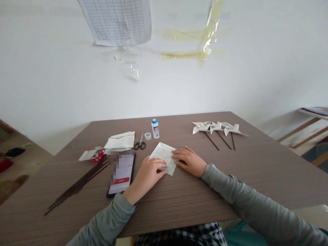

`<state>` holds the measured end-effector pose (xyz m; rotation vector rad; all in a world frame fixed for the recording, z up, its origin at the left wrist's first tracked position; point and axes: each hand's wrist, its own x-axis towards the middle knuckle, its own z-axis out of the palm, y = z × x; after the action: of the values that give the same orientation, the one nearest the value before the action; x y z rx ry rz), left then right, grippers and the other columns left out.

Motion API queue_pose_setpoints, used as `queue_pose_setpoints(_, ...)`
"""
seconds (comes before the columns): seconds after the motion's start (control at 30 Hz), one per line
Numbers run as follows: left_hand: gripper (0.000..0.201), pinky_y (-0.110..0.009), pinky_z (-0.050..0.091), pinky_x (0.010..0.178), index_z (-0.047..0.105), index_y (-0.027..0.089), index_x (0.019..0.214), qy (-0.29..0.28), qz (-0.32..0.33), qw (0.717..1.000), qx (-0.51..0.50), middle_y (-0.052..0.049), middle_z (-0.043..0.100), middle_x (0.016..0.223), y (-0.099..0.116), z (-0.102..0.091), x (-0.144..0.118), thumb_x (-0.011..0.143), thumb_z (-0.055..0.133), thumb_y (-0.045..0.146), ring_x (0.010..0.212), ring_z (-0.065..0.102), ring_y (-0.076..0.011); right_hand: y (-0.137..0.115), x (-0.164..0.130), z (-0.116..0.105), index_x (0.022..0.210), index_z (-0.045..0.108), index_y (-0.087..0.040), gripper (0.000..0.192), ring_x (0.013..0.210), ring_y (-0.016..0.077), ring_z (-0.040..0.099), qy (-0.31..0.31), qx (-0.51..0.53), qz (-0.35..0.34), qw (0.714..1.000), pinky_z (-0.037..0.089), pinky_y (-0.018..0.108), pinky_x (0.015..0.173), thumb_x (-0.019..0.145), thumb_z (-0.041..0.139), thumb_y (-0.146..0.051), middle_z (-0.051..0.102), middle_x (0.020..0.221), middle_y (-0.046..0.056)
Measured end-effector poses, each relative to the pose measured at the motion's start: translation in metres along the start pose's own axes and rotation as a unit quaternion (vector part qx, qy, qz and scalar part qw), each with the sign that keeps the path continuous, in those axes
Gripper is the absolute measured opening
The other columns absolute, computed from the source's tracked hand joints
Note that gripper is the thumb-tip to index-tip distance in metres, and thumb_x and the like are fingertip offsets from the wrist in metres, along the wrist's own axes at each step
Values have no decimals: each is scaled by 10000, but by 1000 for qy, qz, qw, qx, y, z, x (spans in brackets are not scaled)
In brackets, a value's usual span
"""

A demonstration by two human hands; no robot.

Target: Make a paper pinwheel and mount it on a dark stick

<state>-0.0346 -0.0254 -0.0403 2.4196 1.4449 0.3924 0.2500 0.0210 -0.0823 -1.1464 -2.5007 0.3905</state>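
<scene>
A folded sheet of printed paper (164, 155) lies flat on the brown wooden table (179, 198). My left hand (150, 174) presses on its near left edge with the fingers curled over it. My right hand (189, 160) lies flat on its right side, fingertips on the paper. Both sleeves are grey.
A phone (122, 172) lies left of my left hand. Thin dark sticks (79, 184) fan out at the left. Scissors (140, 143), a glue bottle (155, 128) with its cap (148, 136), loose papers (120, 140) and a small red box (96, 154) sit behind. Three paper pinwheels (217, 128) lie at the back right.
</scene>
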Motion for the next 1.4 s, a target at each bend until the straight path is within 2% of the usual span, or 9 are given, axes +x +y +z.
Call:
queue_pose_setpoints(0.1,232,-623,604,1395,999,263,1237,5,11,1000,-15,-109,971,1415,-8,5,3,1116,815,190,1362,904,-348,2,0,3,1431,926,-295,281,1585,380,795,26,-5,1,1000,467,753,1500,1224,742,-341,862,1660,142)
queue_pose_setpoints(0.2,288,-548,662,1359,972,237,1352,67,20,997,-16,-151,917,1554,-11,12,7,1137,782,210,1474,865,-345,-2,3,7,1412,919,-271,286,1557,393,798,67,-3,2,998,553,734,1445,1215,714,-303,858,1635,175)
queue_pose_setpoints(0.3,475,-624,556,1477,864,189,1601,82,-2,996,26,-210,769,1796,-8,20,10,1138,784,251,1707,719,-411,-11,7,9,1580,871,-269,419,1670,432,724,87,3,13,996,574,687,1453,1202,692,-295,778,1770,181)
queue_pose_setpoints(0.4,621,-644,484,1529,754,124,1749,43,-33,996,69,-274,614,1930,-2,27,11,1151,758,294,1834,565,-484,-21,10,9,1770,767,-294,574,1810,417,601,45,2,22,999,505,583,1530,1206,683,-351,649,1928,118)
queue_pose_setpoints(0.47,620,-652,467,1537,734,132,1778,28,-54,995,85,-280,594,1942,0,33,9,1185,685,307,1849,529,-511,-25,11,10,1828,720,-318,617,1834,391,575,8,0,23,1000,461,548,1556,1217,653,-371,618,1954,79)
queue_pose_setpoints(0.67,668,-774,439,1519,660,104,1839,29,-44,991,123,-309,553,1957,-8,43,5,1237,604,387,1863,482,-563,-21,10,10,1862,680,-385,654,1841,447,551,-11,-12,37,999,340,715,1581,1208,687,-407,562,1970,66)
queue_pose_setpoints(0.87,830,-739,402,1534,561,80,1907,9,-81,984,161,-320,460,2009,-15,40,2,1259,551,598,1912,415,-520,-5,7,12,1945,562,-330,758,1890,479,458,-30,-55,67,996,316,808,1559,1227,706,-527,483,2011,130)
queue_pose_setpoints(1.2,954,-693,385,1534,551,114,1915,1,-84,984,158,-318,504,1990,-36,38,-3,1213,574,761,1922,401,-505,14,5,11,1966,515,-355,722,1910,445,432,-54,-68,55,995,349,825,1534,1269,612,-517,470,2031,119)
queue_pose_setpoints(1.4,925,-735,387,1532,580,73,1888,0,-118,981,152,-359,466,1993,-25,31,-3,1200,677,684,1916,395,-542,12,6,0,1917,593,-333,721,1914,430,429,-52,-19,66,996,310,816,1550,1214,704,-451,506,2018,130)
